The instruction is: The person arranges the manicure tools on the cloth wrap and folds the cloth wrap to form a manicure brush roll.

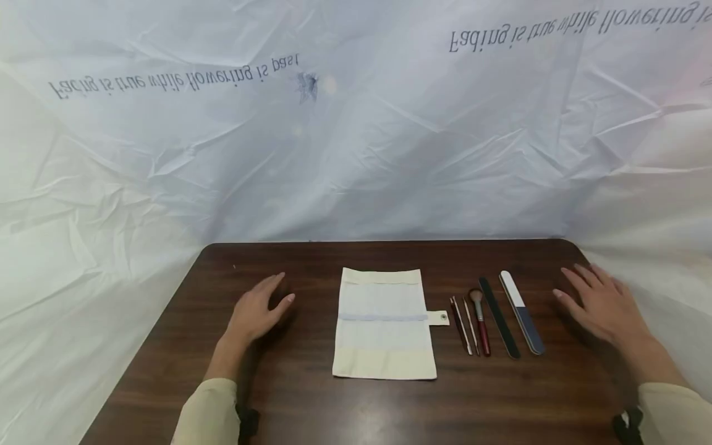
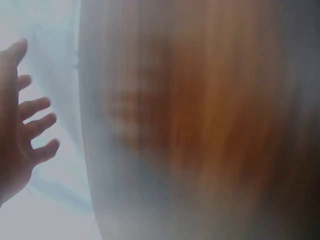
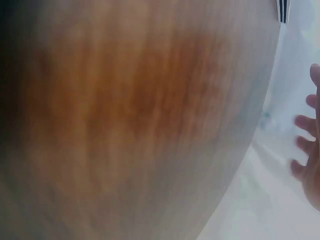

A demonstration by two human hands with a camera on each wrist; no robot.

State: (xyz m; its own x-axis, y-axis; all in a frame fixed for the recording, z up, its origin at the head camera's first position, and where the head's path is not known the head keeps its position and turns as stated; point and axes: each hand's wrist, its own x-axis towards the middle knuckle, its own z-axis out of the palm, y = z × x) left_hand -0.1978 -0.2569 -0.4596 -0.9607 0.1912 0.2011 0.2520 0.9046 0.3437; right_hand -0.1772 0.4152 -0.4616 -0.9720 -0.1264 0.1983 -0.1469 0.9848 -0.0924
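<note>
The left hand [image 1: 256,313] and right hand [image 1: 601,303] hold nothing, fingers loose, with the cloth case [image 1: 384,337] flat between them on the tabletop [image 1: 295,383]. The brush [image 1: 481,327] might roll if bumped, and fingers could grab both thin sticks [image 1: 461,326] because they lie so close.

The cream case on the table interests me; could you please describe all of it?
The cream case lies unfolded flat on the dark table, nothing on it. It looks like fabric: roughly rectangular, cream bands at far and near ends, whiter middle crossed by a lavender strip. A short tab with a round snap juts from its right side.
</note>
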